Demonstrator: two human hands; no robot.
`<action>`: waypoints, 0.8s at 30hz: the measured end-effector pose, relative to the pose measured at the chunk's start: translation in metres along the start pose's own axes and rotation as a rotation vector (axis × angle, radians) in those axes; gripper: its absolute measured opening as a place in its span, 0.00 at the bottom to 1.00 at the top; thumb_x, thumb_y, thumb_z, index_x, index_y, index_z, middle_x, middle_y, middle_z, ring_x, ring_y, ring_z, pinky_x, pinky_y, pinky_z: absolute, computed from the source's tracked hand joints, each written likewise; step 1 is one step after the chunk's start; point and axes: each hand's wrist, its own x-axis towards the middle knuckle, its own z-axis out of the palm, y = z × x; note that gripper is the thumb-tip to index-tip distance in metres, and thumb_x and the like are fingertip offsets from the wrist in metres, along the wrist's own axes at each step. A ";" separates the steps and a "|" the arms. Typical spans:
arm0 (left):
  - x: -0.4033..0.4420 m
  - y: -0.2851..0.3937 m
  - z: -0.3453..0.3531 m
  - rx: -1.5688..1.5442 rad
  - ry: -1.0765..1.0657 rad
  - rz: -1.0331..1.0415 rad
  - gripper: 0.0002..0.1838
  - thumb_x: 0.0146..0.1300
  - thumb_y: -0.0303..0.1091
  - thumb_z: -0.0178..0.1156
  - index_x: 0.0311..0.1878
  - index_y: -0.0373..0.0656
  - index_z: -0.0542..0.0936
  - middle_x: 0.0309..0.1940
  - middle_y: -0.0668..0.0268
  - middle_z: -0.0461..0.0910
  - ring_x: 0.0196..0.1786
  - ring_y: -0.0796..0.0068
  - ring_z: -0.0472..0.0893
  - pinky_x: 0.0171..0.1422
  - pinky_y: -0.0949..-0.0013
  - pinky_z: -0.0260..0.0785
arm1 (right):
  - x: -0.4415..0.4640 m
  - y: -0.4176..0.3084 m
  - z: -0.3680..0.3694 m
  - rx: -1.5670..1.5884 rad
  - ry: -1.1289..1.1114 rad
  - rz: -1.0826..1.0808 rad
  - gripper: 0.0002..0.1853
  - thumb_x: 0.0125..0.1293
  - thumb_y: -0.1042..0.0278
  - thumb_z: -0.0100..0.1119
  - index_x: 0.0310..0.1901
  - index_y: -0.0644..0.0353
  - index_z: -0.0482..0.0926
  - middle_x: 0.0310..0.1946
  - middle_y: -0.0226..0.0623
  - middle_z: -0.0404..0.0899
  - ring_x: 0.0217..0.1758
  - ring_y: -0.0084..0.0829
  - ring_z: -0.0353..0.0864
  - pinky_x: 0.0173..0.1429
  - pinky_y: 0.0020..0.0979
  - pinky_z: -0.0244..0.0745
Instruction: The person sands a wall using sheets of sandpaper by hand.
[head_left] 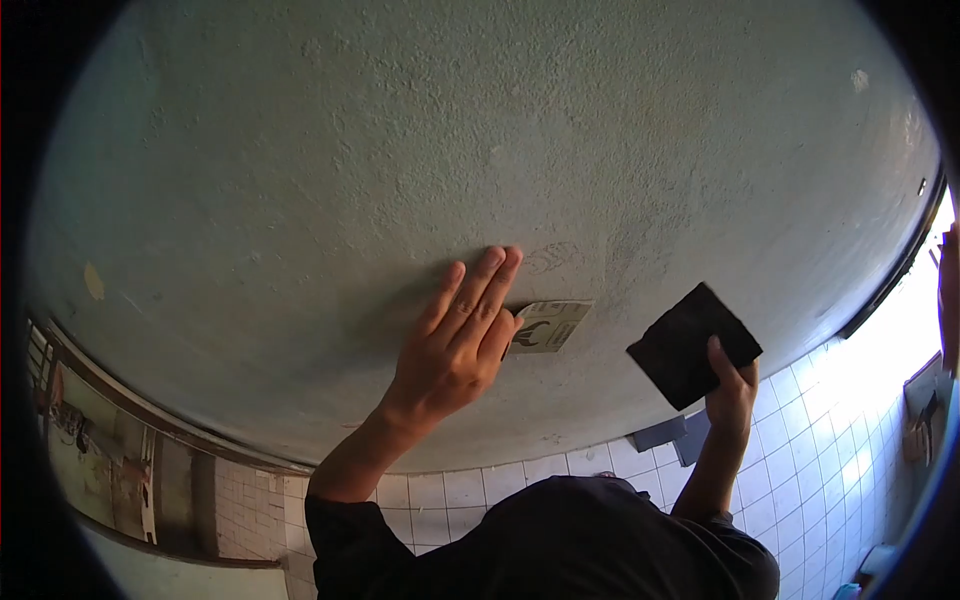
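My left hand [455, 350] is against the grey-green wall [400, 150], with several fingers stretched upward. A sheet of sandpaper [557, 328] sticks out to the right from under its fingers, its pale printed back with a dark logo facing me. The rest of that sheet is hidden behind the hand. My right hand [732, 388] grips a square black sandpaper sheet [690, 345] by its lower right part, thumb on the face turned to me. This black sheet is held apart from the left hand, in front of the wall.
The wall has a rough, bumpy coat and faint scribbles [555, 258]. Dark flat pieces [662, 435] lie on the white tiled floor [790, 440] by the wall's foot. Bright light enters through an opening at the right. A wooden frame [150, 420] stands at the left.
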 end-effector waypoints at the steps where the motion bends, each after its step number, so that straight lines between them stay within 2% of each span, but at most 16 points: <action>1: -0.002 -0.001 0.003 0.001 0.001 0.003 0.14 0.72 0.38 0.64 0.29 0.47 0.77 0.74 0.51 0.73 0.82 0.58 0.66 0.87 0.47 0.50 | 0.003 0.003 0.000 0.002 0.002 -0.002 0.20 0.68 0.73 0.70 0.59 0.67 0.79 0.52 0.41 0.85 0.55 0.34 0.85 0.63 0.37 0.77; 4: -0.015 -0.004 0.012 -0.014 -0.042 -0.005 0.13 0.73 0.37 0.63 0.29 0.47 0.78 0.74 0.53 0.73 0.81 0.60 0.66 0.86 0.48 0.51 | 0.011 0.016 0.005 -0.009 0.053 -0.118 0.19 0.72 0.73 0.64 0.62 0.69 0.77 0.57 0.45 0.83 0.60 0.38 0.84 0.65 0.39 0.79; 6: -0.021 -0.006 0.009 0.001 -0.037 -0.007 0.14 0.73 0.37 0.62 0.29 0.47 0.77 0.73 0.56 0.75 0.81 0.61 0.67 0.86 0.49 0.52 | 0.007 0.020 0.015 0.055 0.245 -0.334 0.19 0.73 0.71 0.65 0.62 0.70 0.78 0.56 0.45 0.84 0.57 0.37 0.85 0.61 0.36 0.81; 7: -0.024 -0.007 0.006 0.005 -0.033 -0.004 0.14 0.73 0.37 0.62 0.29 0.47 0.77 0.73 0.56 0.75 0.81 0.61 0.67 0.86 0.49 0.52 | 0.002 0.022 0.016 -0.065 0.288 -0.427 0.18 0.75 0.71 0.63 0.62 0.70 0.78 0.56 0.45 0.84 0.55 0.35 0.86 0.59 0.33 0.82; 8: -0.028 -0.008 0.003 0.000 -0.034 -0.013 0.14 0.74 0.37 0.62 0.29 0.47 0.77 0.72 0.56 0.77 0.80 0.61 0.68 0.86 0.49 0.53 | 0.001 0.026 0.020 -0.063 0.287 -0.431 0.18 0.75 0.71 0.63 0.62 0.70 0.78 0.56 0.45 0.84 0.55 0.35 0.86 0.59 0.33 0.82; 10: -0.035 -0.009 0.001 -0.007 -0.036 -0.023 0.15 0.75 0.38 0.61 0.29 0.47 0.76 0.71 0.57 0.78 0.80 0.61 0.69 0.86 0.49 0.53 | 0.003 0.034 0.037 -0.425 0.434 -0.713 0.16 0.79 0.75 0.54 0.63 0.71 0.78 0.55 0.43 0.85 0.62 0.35 0.83 0.64 0.35 0.79; 11: -0.037 -0.008 0.001 -0.003 -0.036 -0.031 0.15 0.76 0.38 0.60 0.29 0.47 0.76 0.70 0.57 0.79 0.79 0.60 0.70 0.86 0.48 0.53 | 0.010 0.032 0.052 -0.454 0.410 -0.913 0.17 0.81 0.74 0.51 0.66 0.71 0.76 0.58 0.48 0.84 0.64 0.40 0.82 0.68 0.37 0.78; 12: -0.039 -0.009 -0.001 0.001 -0.038 -0.039 0.15 0.77 0.38 0.59 0.30 0.47 0.76 0.69 0.57 0.80 0.78 0.60 0.71 0.86 0.48 0.53 | 0.012 0.021 0.069 -0.677 0.413 -1.133 0.19 0.81 0.77 0.47 0.68 0.73 0.74 0.63 0.55 0.80 0.70 0.48 0.78 0.70 0.40 0.76; 14: -0.050 -0.012 -0.001 -0.009 -0.002 -0.061 0.14 0.77 0.38 0.59 0.31 0.47 0.75 0.68 0.56 0.80 0.77 0.59 0.72 0.85 0.49 0.54 | 0.013 0.022 0.083 -0.910 0.338 -1.412 0.20 0.81 0.79 0.42 0.69 0.75 0.72 0.69 0.59 0.75 0.75 0.57 0.73 0.71 0.47 0.75; 15: -0.058 -0.016 -0.001 -0.016 0.035 -0.080 0.14 0.77 0.38 0.58 0.32 0.47 0.75 0.68 0.56 0.81 0.76 0.59 0.73 0.85 0.49 0.54 | 0.016 0.040 0.099 -0.583 0.309 -1.433 0.21 0.81 0.79 0.39 0.69 0.76 0.71 0.69 0.67 0.72 0.77 0.61 0.68 0.72 0.54 0.73; 16: -0.066 -0.021 0.002 -0.014 0.048 -0.080 0.14 0.77 0.38 0.58 0.32 0.47 0.75 0.68 0.56 0.81 0.76 0.59 0.73 0.85 0.49 0.54 | 0.022 0.039 0.108 -0.617 0.252 -1.598 0.22 0.83 0.72 0.44 0.71 0.74 0.69 0.71 0.61 0.72 0.79 0.57 0.67 0.74 0.52 0.73; 18: -0.086 -0.029 0.006 -0.044 0.219 -0.081 0.12 0.76 0.36 0.58 0.33 0.45 0.74 0.65 0.53 0.82 0.75 0.51 0.74 0.82 0.45 0.59 | 0.026 0.048 0.119 -0.794 0.063 -1.630 0.23 0.81 0.73 0.46 0.71 0.78 0.68 0.72 0.67 0.70 0.80 0.62 0.63 0.76 0.58 0.67; 19: -0.097 -0.032 0.005 -0.050 0.224 -0.081 0.12 0.76 0.36 0.58 0.33 0.45 0.74 0.65 0.53 0.82 0.75 0.51 0.74 0.82 0.45 0.59 | 0.021 0.041 0.135 -0.847 -0.034 -1.554 0.24 0.79 0.73 0.47 0.70 0.79 0.69 0.72 0.69 0.69 0.81 0.63 0.61 0.78 0.61 0.62; 20: -0.109 -0.036 0.003 -0.045 0.285 -0.108 0.12 0.74 0.35 0.58 0.33 0.44 0.73 0.64 0.49 0.81 0.75 0.45 0.74 0.80 0.42 0.60 | 0.014 0.036 0.157 -0.898 -0.126 -1.477 0.25 0.76 0.73 0.49 0.70 0.81 0.69 0.72 0.71 0.68 0.81 0.65 0.59 0.79 0.63 0.57; 23: -0.148 -0.051 0.003 -0.003 0.419 -0.185 0.13 0.73 0.34 0.58 0.32 0.41 0.71 0.64 0.41 0.78 0.73 0.34 0.72 0.77 0.35 0.62 | 0.008 0.049 0.201 -0.950 -0.287 -1.403 0.24 0.73 0.70 0.54 0.65 0.78 0.76 0.70 0.65 0.72 0.80 0.61 0.65 0.83 0.64 0.48; 24: -0.162 -0.054 0.003 0.030 0.476 -0.243 0.13 0.73 0.33 0.57 0.32 0.39 0.70 0.65 0.36 0.76 0.73 0.29 0.71 0.76 0.31 0.63 | 0.006 0.062 0.209 -1.010 -0.204 -1.408 0.24 0.73 0.69 0.53 0.65 0.75 0.77 0.71 0.60 0.73 0.81 0.58 0.64 0.84 0.62 0.46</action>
